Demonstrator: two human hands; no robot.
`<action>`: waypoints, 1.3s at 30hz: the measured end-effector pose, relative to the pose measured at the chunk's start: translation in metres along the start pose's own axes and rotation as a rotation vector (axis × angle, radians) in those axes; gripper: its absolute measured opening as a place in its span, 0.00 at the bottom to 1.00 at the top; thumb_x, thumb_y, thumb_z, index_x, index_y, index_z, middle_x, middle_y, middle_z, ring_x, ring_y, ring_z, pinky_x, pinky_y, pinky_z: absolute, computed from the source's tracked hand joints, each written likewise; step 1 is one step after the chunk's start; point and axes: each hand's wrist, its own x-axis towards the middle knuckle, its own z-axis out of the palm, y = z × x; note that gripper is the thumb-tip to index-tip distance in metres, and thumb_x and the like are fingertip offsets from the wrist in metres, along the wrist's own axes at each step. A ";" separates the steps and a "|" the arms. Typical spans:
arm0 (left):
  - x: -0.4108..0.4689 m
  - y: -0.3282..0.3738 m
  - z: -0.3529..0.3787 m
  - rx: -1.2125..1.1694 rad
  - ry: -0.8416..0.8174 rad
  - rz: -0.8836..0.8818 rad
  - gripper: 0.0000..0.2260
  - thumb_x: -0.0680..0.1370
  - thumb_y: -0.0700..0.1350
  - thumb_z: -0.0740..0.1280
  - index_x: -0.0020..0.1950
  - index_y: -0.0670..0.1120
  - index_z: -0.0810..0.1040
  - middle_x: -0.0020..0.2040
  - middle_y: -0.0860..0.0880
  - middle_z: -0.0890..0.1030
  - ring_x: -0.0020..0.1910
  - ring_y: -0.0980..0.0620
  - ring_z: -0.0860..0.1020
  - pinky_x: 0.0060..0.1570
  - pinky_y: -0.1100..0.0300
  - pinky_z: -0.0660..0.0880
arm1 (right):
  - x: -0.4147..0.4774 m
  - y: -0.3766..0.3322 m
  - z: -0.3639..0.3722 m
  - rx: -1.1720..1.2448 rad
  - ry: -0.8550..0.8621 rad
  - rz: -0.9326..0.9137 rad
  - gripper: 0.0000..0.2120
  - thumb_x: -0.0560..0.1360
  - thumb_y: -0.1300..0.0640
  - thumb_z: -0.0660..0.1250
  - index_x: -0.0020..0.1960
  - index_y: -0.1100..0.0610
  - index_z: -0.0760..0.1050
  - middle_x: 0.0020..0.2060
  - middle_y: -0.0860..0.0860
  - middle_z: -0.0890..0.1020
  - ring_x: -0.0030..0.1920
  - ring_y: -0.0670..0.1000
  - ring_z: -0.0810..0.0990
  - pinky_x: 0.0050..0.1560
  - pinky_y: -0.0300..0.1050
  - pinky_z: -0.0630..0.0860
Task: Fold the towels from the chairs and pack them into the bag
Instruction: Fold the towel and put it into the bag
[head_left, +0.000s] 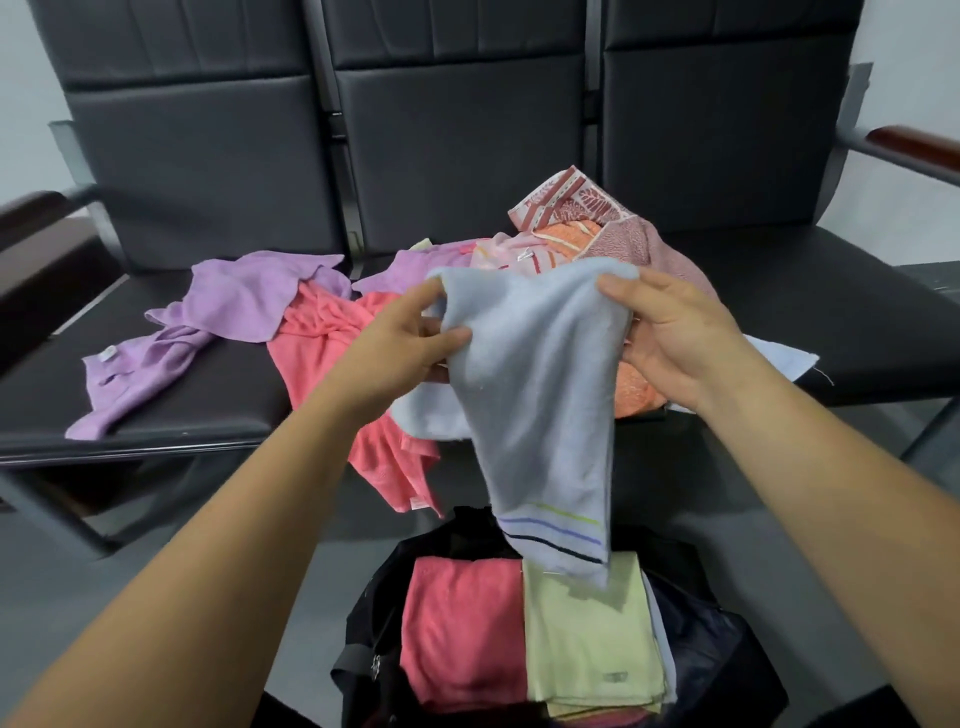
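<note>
Left hand and right hand grip the blue towel — hanging between them.

blue towel: I read it as terry cloth, matt and softly fuzzy, with a flatter woven band of coloured stripes near its lower end.
chairs: black upholstery, leather or vinyl by my eye, smooth, with a low sheen and stitched seams.
chair frame: grey metal, matt.
armrest: reddish-brown wood, polished, catching a highlight.
lilac towels: cloth, fine short pile, matt.
coral towel: cloth, looser crinkled texture, matt.
patterned towel: woven cloth, flat finish.
bag: dark fabric; its right side looks to me like thin synthetic with a faint shine.
folded coral towel: nubbly terry, matt.
folded green towel: smoother cloth, matt.
</note>
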 end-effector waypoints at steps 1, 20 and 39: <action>-0.001 0.001 -0.001 0.007 0.028 -0.017 0.09 0.83 0.36 0.64 0.61 0.44 0.78 0.48 0.44 0.86 0.48 0.47 0.85 0.50 0.51 0.83 | -0.001 -0.002 0.001 -0.040 0.024 -0.029 0.09 0.78 0.61 0.70 0.57 0.60 0.83 0.52 0.57 0.86 0.51 0.54 0.85 0.53 0.51 0.81; -0.013 0.016 -0.010 -0.131 0.023 -0.156 0.13 0.80 0.40 0.69 0.63 0.37 0.80 0.61 0.40 0.83 0.58 0.46 0.82 0.64 0.54 0.78 | -0.018 -0.026 0.007 0.045 -0.139 0.002 0.12 0.80 0.68 0.63 0.54 0.64 0.85 0.55 0.59 0.86 0.62 0.56 0.82 0.67 0.49 0.77; -0.007 0.013 -0.020 0.012 0.326 0.084 0.04 0.78 0.43 0.73 0.51 0.46 0.83 0.49 0.42 0.86 0.49 0.46 0.83 0.61 0.39 0.76 | -0.009 -0.023 0.005 0.074 -0.004 0.018 0.09 0.78 0.66 0.68 0.58 0.65 0.80 0.57 0.60 0.85 0.61 0.57 0.83 0.64 0.53 0.79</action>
